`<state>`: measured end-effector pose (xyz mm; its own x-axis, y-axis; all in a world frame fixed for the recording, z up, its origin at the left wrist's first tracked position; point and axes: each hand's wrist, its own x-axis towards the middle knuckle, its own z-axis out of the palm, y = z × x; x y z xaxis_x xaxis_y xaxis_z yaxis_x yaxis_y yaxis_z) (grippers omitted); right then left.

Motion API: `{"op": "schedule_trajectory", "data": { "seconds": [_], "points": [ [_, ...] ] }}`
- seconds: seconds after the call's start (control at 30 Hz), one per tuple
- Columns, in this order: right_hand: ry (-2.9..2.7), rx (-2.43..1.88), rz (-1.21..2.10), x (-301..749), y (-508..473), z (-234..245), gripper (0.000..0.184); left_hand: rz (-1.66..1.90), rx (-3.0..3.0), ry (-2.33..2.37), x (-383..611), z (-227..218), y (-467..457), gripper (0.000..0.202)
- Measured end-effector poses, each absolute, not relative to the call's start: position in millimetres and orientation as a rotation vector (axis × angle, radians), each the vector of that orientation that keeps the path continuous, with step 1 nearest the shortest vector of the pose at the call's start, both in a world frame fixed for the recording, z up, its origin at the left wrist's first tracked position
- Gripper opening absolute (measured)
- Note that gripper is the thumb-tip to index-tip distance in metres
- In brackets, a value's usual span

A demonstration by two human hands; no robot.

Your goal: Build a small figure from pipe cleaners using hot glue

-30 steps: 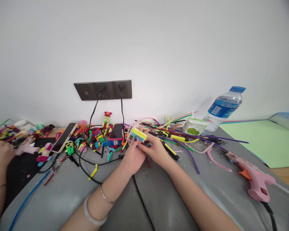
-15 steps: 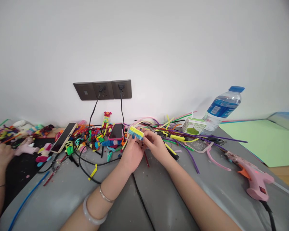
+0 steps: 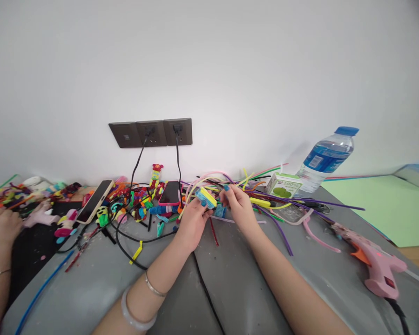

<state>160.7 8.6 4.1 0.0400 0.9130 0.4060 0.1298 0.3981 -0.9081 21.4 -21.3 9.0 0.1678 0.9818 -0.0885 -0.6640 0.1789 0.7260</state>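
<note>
My left hand [image 3: 192,221] is closed around a small yellow and blue bundle [image 3: 206,197] that looks made of fuzzy pipe cleaners. Just to its right, my right hand [image 3: 238,204] is pinched, thumb against fingers. Whatever sits in that pinch is too small to make out. Between the hands, a blue fuzzy piece [image 3: 220,211] shows below the right fingertips; whether it is held or lying there I cannot tell. Loose pipe cleaners [image 3: 275,228] in purple, yellow and pink spread behind and beside the right hand.
A pink glue gun [image 3: 380,265] lies at right. A tilted water bottle [image 3: 326,158] and a green-white box [image 3: 282,185] stand near the wall. Phones [image 3: 95,201], small pipe-cleaner figures [image 3: 66,225] and black cables [image 3: 206,288] lie leftward. Another person's hand [image 3: 2,232] rests far left.
My right hand has come off the yellow and blue bundle and moved right. The left hand keeps the bundle, now slightly turned. A blue piece shows between the hands.
</note>
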Motion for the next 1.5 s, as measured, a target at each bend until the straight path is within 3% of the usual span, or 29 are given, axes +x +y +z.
{"op": "schedule_trajectory", "data": {
  "seconds": [0.17, 0.53, 1.03, 1.33, 1.5],
  "points": [
    [-1.27, -0.959, 0.833, 160, 14, 0, 0.034, 1.233, 0.868, 0.667, 27, 2, -25, 0.033],
    [-1.119, -0.965, 0.898, 159, 10, 2, 0.05, 1.14, 1.345, 0.776, 25, -3, -28, 0.025],
    [-1.076, -0.763, 0.951, 153, 5, 6, 0.046, 1.178, 1.931, 0.9, 24, 2, -34, 0.023],
    [-0.802, -0.736, 1.127, 160, 16, 3, 0.043, 1.261, 2.094, 0.898, 13, -2, -23, 0.03],
    [-0.794, -0.671, 1.391, 160, 16, 4, 0.054, 1.175, 2.237, 0.788, 18, -3, -31, 0.023]
  ]
}}
